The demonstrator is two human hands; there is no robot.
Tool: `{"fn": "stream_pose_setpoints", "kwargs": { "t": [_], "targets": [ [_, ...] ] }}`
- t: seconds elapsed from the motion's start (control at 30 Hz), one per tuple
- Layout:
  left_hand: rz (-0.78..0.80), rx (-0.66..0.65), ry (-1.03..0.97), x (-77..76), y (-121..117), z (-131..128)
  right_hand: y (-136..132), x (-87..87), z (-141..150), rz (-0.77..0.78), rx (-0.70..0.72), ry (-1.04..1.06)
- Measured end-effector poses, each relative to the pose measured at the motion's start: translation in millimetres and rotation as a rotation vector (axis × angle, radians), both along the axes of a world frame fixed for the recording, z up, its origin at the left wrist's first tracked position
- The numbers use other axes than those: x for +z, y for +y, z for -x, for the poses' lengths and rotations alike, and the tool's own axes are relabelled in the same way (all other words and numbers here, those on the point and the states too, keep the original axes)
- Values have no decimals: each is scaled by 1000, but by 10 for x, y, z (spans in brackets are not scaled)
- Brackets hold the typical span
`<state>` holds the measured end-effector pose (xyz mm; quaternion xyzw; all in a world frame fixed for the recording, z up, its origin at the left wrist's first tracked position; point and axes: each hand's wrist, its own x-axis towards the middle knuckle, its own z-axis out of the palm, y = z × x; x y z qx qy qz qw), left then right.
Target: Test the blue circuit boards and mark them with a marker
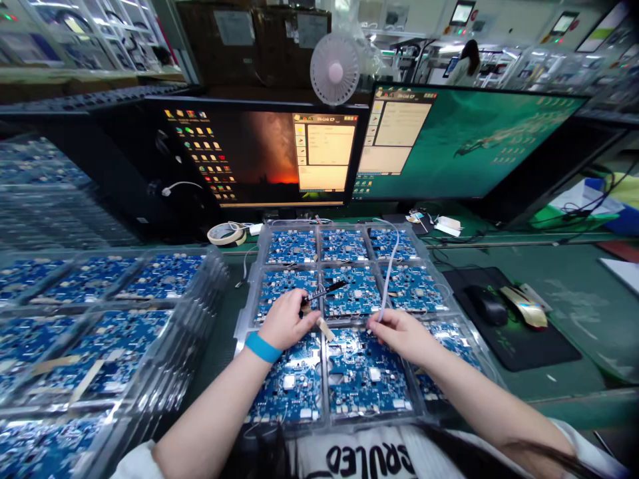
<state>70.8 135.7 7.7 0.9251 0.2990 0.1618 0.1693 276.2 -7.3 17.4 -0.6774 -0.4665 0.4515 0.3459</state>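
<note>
My left hand [288, 320], with a blue band at the wrist, is closed on a slim black tool [327, 291] whose pointed end reaches right over the boards; its exact kind is unclear. Below those fingertips is a tan strip of tape [325, 328]. Between pinched fingers, my right hand [399, 334] holds the lower end of a white cable [389, 269] at the upper edge of a blue circuit board [367, 379]. The cable runs up toward the monitors. Whether its end is plugged in is hidden by the fingers. A clear plastic tray [323, 406] holds several such boards in compartments.
On the left rise stacked trays [200, 319] of boards. Behind the work stand two monitors [259, 156] [474, 143] and a small fan [335, 70]. A tape roll [226, 233] lies at back left. On the right, a mouse pad [524, 349] carries a black mouse [485, 305] and a gold one [523, 307].
</note>
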Motion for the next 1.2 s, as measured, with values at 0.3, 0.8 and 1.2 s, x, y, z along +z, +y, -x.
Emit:
{"fn": "stream_pose_setpoints", "kwargs": {
  "t": [0.3, 0.8, 1.2],
  "targets": [
    [14, 3, 4, 9, -5, -11, 6, -31, 97, -35, 104, -343],
    [18, 0, 9, 3, -4, -17, -3, -34, 79, -52, 155, -350],
    [22, 3, 6, -3, -1, -21, 7, -64, 127, -45, 138, -390]
  ]
}}
